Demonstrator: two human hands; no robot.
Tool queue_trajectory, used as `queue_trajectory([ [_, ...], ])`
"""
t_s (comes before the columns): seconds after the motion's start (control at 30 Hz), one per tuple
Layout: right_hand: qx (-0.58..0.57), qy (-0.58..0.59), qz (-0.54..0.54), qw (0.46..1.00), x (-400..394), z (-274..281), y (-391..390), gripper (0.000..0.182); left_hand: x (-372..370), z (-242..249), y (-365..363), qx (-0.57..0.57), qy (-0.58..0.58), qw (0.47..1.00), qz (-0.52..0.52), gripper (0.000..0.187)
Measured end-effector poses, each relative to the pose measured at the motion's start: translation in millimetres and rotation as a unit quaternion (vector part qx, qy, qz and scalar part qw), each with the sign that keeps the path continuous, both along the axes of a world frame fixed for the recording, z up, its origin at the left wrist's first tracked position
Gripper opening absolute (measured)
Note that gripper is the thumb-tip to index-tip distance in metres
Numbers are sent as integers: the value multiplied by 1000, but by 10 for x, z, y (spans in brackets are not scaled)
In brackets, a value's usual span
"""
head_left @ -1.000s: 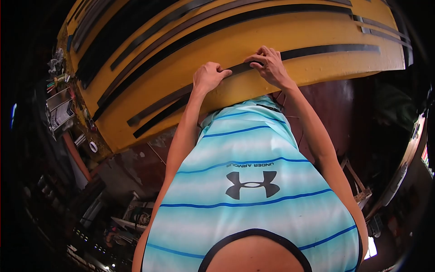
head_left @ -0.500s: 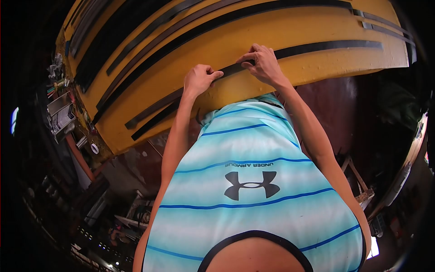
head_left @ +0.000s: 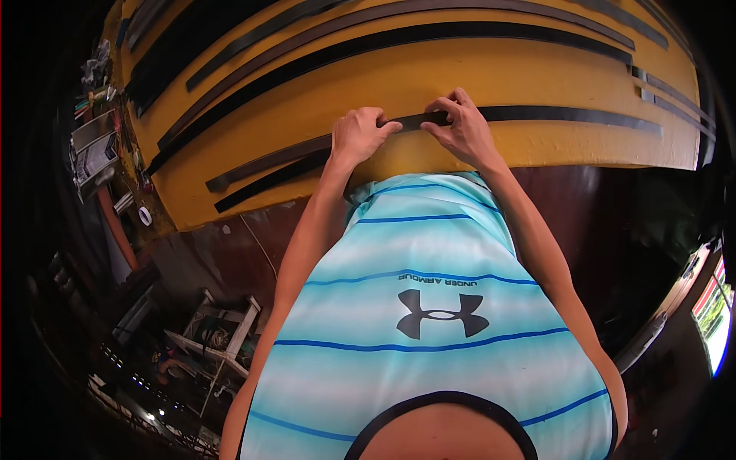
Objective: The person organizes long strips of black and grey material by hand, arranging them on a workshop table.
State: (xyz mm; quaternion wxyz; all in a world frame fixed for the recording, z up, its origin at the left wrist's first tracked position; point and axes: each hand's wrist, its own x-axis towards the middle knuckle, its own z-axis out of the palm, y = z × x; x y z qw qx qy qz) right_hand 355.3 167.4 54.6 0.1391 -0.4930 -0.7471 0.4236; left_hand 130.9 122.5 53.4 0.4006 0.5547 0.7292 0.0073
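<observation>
A long dark leather-like strip (head_left: 414, 123) lies along the near edge of the yellow table, running under both hands. My left hand (head_left: 363, 138) is closed, thumb and bent fingers pinching this strip. Just right of it, my right hand (head_left: 464, 132) pinches the strip too, thumb below and fingertips on its upper edge. To the left, a brown strip (head_left: 268, 162) and a black strip (head_left: 268, 181) come out from beside my left hand. How these strips join or overlap under the fingers is hidden.
More long strips (head_left: 368, 47) lie across the yellow table (head_left: 429, 77). Small tools and papers (head_left: 96, 157) crowd its left end, with a roll of tape (head_left: 145, 215) nearby. A wooden stand (head_left: 222, 330) is on the floor at lower left.
The right thumb and fingers, earlier slightly raised over the strip, now close on its edges. The left hand keeps its pinch. The whole view has shifted a little.
</observation>
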Motion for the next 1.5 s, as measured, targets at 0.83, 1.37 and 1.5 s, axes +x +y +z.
queue_trajectory([
  [0.83, 131, -20, 43, 990, -73, -203, -102, 27, 26, 83, 81, -31, -1, 999, -20, 40],
  [1.37, 260, -132, 149, 945, 15, -387, -479, 65, -86, 65, 238, -68, -33, 996, -39, 39],
  [1.5, 297, -209, 62, 930, 444, -452, -392, 59, -101, 86, 237, -74, -33, 995, -51, 41],
])
